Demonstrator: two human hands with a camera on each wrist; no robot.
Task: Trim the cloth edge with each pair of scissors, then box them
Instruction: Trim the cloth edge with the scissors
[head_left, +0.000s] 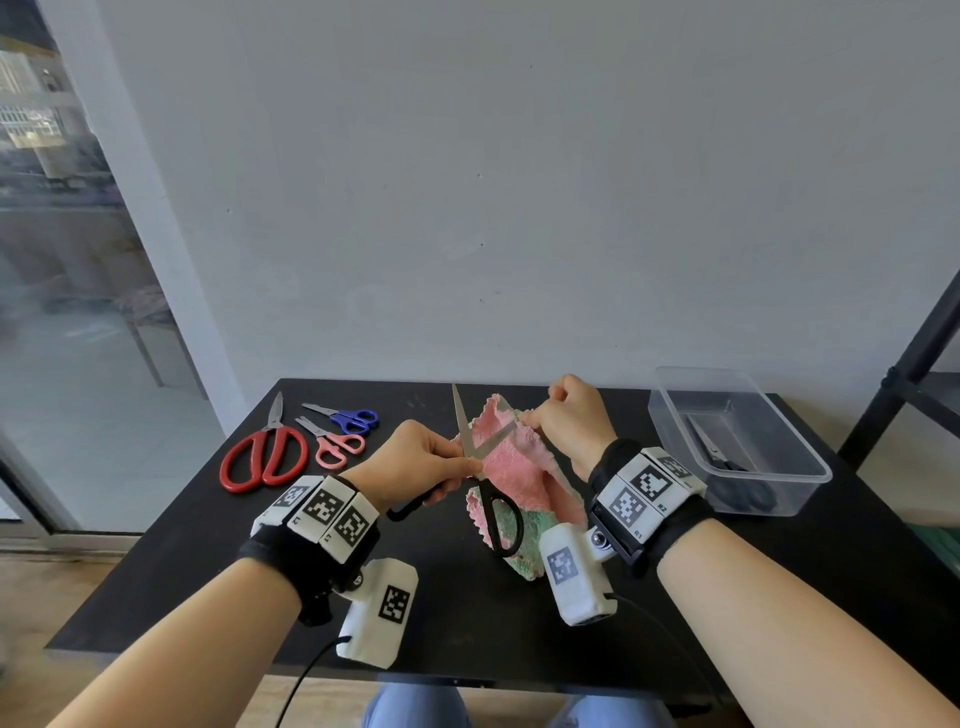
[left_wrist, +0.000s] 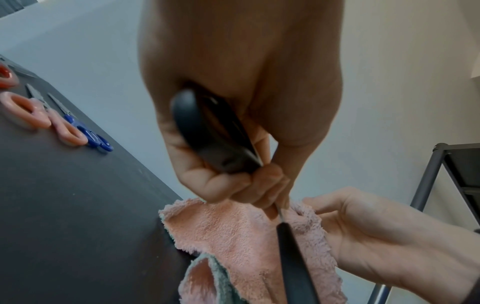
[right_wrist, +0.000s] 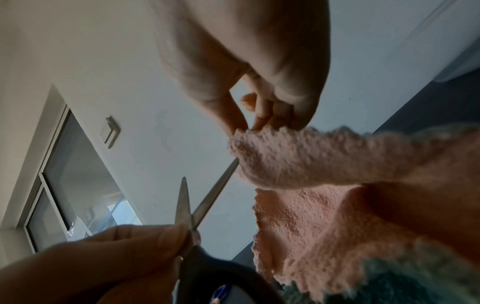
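My left hand (head_left: 415, 462) grips black-handled scissors (head_left: 493, 499) near the pivot, one handle loop in the palm (left_wrist: 207, 139) and the other loop hanging free over the cloth. Their blades (right_wrist: 197, 203) stand spread apart, one blade reaching under the top edge of a pink cloth with a green back (head_left: 519, 467). My right hand (head_left: 569, 421) pinches that raised top edge (right_wrist: 249, 131) between thumb and fingers. The cloth's lower part rests on the black table (head_left: 208, 545).
Red scissors (head_left: 262, 454), pink scissors (head_left: 332, 444) and blue scissors (head_left: 348, 417) lie at the table's left. A clear plastic box (head_left: 737, 441) at the right holds another dark-handled pair. A dark metal rack (head_left: 914, 364) stands beyond the right edge.
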